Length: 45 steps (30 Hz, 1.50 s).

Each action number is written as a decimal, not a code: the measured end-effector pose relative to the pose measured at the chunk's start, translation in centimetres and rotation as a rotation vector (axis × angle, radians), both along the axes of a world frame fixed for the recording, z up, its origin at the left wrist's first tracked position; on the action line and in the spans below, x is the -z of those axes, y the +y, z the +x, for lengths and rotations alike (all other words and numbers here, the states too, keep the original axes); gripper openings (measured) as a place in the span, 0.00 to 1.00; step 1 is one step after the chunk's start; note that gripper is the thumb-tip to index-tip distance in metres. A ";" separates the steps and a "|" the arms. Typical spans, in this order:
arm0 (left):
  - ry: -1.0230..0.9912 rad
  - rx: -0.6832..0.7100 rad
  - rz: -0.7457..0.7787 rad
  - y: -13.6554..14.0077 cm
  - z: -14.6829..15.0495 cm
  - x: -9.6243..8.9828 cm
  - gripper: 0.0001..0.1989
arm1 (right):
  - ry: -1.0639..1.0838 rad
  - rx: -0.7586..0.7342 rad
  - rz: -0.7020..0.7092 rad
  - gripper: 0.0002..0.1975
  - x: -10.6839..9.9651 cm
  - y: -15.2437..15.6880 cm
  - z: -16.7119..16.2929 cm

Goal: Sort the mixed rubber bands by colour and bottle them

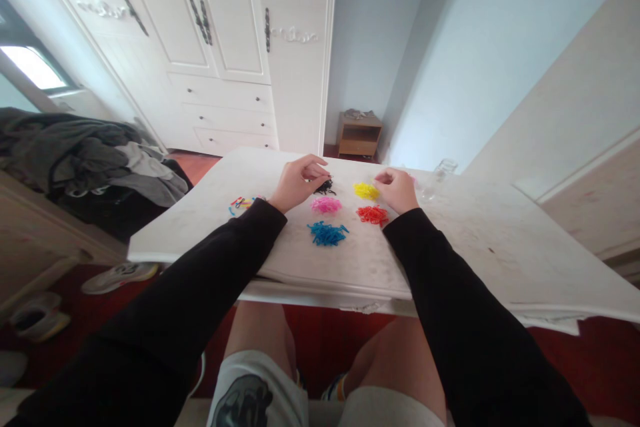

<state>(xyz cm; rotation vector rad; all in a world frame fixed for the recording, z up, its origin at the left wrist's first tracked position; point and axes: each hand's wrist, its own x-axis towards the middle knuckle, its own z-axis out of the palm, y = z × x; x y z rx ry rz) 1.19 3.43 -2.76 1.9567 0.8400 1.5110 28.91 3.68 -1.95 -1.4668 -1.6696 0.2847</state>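
Piles of small thin pieces that look like rubber bands lie on the white table [465, 253]. My left hand [299, 181] is over the black pile [325, 185], thumb and fingertips pinched together at its edge. To the right, my right hand [399, 189] is closed in a pinch beside the yellow pile [367, 191]. Whatever either pinch holds is too small to make out. Nearer to me are a pink pile [327, 205], a red-orange pile [373, 215] and a blue pile [327, 233]. A mixed-colour pile [242, 203] is partly hidden behind my left wrist.
A clear glass jar [440, 180] stands on the table right of my right hand. Behind the table are a white wardrobe [225, 33] and a small wooden cabinet [359, 135]. Clothes [90, 153] are heaped at the left, and shoes [120, 277] lie on the floor.
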 end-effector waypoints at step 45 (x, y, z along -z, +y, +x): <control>0.348 -0.146 0.000 2.4 -1.1 1.8 0.13 | -0.115 -0.264 0.090 0.05 -1.0 -2.5 -2.8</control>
